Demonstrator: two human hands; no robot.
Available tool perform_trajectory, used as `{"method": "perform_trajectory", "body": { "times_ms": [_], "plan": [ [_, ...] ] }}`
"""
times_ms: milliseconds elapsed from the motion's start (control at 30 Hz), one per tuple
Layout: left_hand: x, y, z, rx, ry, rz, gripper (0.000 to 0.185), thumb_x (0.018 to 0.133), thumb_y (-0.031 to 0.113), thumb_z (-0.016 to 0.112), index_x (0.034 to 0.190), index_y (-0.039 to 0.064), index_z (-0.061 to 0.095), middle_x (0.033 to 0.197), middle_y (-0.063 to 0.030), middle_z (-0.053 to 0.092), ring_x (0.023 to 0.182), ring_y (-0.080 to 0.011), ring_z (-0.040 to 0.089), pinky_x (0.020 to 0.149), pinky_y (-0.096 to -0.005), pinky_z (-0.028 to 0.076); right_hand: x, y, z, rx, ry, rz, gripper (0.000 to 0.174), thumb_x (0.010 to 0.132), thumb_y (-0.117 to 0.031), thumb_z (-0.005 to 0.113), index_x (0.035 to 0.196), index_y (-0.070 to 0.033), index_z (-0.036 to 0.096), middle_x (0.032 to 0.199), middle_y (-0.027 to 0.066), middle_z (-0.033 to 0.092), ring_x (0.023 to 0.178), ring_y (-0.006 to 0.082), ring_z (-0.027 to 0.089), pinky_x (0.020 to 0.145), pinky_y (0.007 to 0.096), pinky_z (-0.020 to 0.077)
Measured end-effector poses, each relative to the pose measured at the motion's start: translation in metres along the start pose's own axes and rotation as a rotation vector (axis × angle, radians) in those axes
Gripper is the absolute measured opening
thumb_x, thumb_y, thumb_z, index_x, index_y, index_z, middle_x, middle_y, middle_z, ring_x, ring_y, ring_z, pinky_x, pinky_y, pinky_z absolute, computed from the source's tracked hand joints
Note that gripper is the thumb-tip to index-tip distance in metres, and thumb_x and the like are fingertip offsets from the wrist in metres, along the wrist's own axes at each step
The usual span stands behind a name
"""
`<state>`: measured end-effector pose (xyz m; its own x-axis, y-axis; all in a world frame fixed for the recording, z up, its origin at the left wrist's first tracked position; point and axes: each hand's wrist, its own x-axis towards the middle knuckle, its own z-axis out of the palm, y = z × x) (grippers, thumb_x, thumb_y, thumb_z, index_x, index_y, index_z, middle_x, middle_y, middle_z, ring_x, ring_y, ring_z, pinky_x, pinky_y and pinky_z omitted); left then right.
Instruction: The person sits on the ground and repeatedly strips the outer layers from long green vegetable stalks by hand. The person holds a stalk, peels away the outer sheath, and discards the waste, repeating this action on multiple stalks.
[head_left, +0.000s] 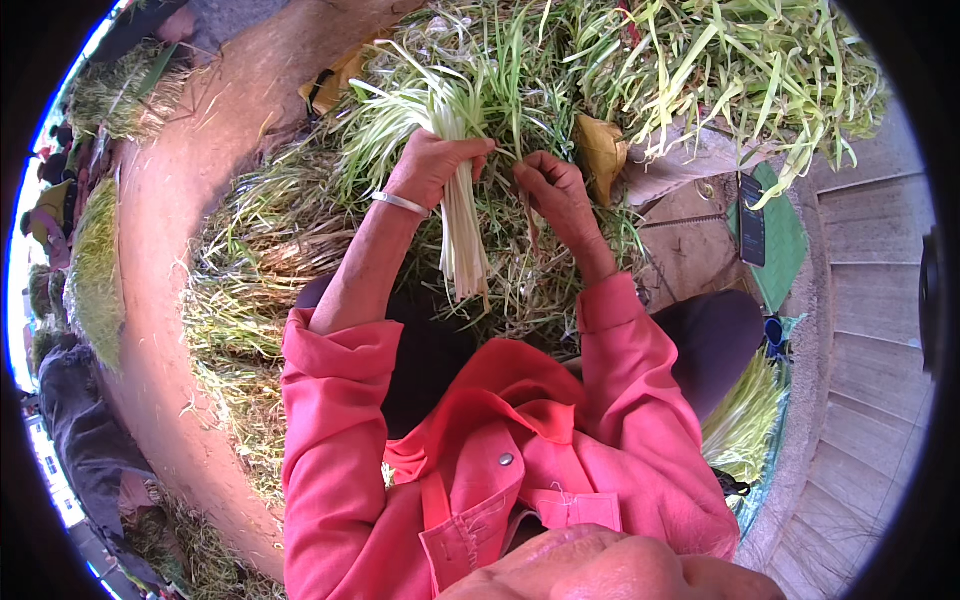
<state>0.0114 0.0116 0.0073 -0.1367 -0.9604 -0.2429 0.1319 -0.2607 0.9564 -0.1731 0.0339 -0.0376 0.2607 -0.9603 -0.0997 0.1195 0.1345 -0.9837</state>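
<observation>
My left hand (424, 169) is closed around a bunch of pale-stemmed, chive-like greens (463, 247). The white stem ends hang below the fist, and the leafy tops fan out above it, drooping to the left. Just right of the bunch, my right hand (559, 191) pinches a thin green leaf strand (517, 112) between thumb and fingers. A brownish, withered end dangles beneath those fingers. Under both hands spreads a thick layer of loose trimmed leaves (300, 217), green mixed with dry straw-coloured pieces.
A larger heap of greens (750, 60) lies at upper right. Near it a phone (752, 217) rests by a green woven piece (784, 255). More pale greens (746, 420) sit beside my knee. Ribbed panels (870, 300) line the right. Bare brown ground (157, 300) and other people are on the left.
</observation>
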Motion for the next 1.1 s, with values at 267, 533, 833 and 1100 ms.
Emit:
{"method": "perform_trajectory", "body": {
  "times_ms": [267, 533, 833, 1100],
  "plan": [
    [0.001, -0.007, -0.002, 0.069, 0.057, -0.024, 0.015, 0.067, 0.012, 0.073, 0.063, 0.002, 0.062, 0.056, -0.0041, 0.058, 0.047, -0.0122, 0.052, 0.047, -0.0245, 0.039, 0.005, 0.001, -0.004, 0.496, 0.032, -0.077, 0.016, 0.082, -0.013, 0.064, 0.095, -0.004, 0.065, 0.091, 0.0022, 0.065, 0.08, 0.0074, 0.056, 0.071, 0.0218, 0.044],
    [0.005, 0.015, -0.017, 0.007, 0.234, -0.074, 0.02, 0.069, 0.017, 0.076, 0.077, 0.002, 0.064, 0.06, -0.0028, 0.056, 0.049, -0.0114, 0.051, 0.046, -0.0236, 0.04, 0.01, -0.02, -0.016, -0.365, 0.226, -0.257, 0.023, 0.078, -0.025, 0.066, 0.085, -0.003, 0.068, 0.068, 0.0075, 0.063, 0.057, 0.0114, 0.056, 0.056, 0.0259, 0.0458],
    [0.01, 0.005, -0.008, -0.022, 0.195, -0.168, 0.023, 0.072, 0.011, 0.075, 0.088, 0.005, 0.059, 0.061, -0.0006, 0.054, 0.049, -0.0111, 0.051, 0.043, -0.0218, 0.042, 0.004, -0.023, 0.004, -0.578, -0.165, -0.174, 0.025, 0.069, -0.023, 0.062, 0.078, 0.0, 0.062, 0.062, 0.0157, 0.057, 0.053, 0.0219, 0.054, 0.055, 0.0345, 0.0433],
    [0.011, 0.023, -0.051, -0.253, 0.363, -0.008, 0.025, 0.068, 0.006, 0.076, 0.088, -0.001, 0.062, 0.061, -0.0026, 0.055, 0.048, -0.0111, 0.05, 0.043, -0.0215, 0.041, -0.006, -0.009, -0.01, -0.648, -0.184, -0.311, 0.023, 0.068, -0.021, 0.062, 0.075, 0.0, 0.06, 0.059, 0.0147, 0.054, 0.049, 0.0223, 0.048, 0.052, 0.0348, 0.0415]
  ]
}}
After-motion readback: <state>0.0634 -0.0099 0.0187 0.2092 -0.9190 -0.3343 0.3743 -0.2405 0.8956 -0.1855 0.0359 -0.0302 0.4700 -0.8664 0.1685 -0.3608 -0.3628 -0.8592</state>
